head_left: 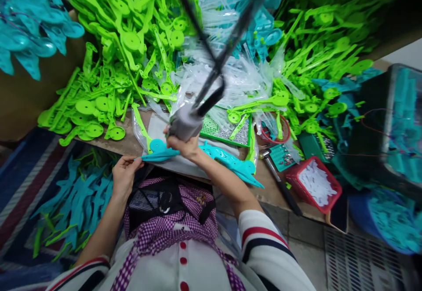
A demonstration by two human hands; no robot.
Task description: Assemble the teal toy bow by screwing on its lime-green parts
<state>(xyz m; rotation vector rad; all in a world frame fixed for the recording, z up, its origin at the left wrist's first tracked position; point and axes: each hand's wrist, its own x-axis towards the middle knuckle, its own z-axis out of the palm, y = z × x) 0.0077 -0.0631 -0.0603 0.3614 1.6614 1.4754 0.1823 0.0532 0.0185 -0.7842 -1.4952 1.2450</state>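
Observation:
My right hand (185, 146) is wrapped round a grey electric screwdriver (186, 121) that hangs on a dark cable and rod. Its tip is hidden behind my hand, over a turquoise plastic part (160, 154) with a fin-like end. My left hand (124, 174) pinches the left tip of this part between thumb and fingers. Toward the right, a similar turquoise piece (227, 158) stretches past my forearm; whether the two are one body I cannot tell. A lime-green arm (141, 126) meets the turquoise at the left, and another green arm (252, 143) at the right.
Heaps of lime-green parts (132, 40) and clear plastic strips (227, 71) cover the back. A green tray (244, 137) holds small metal pieces. On the right lie a hammer (280, 183) and a red basket (329, 205) of white pieces. Turquoise parts (82, 194) are piled lower left.

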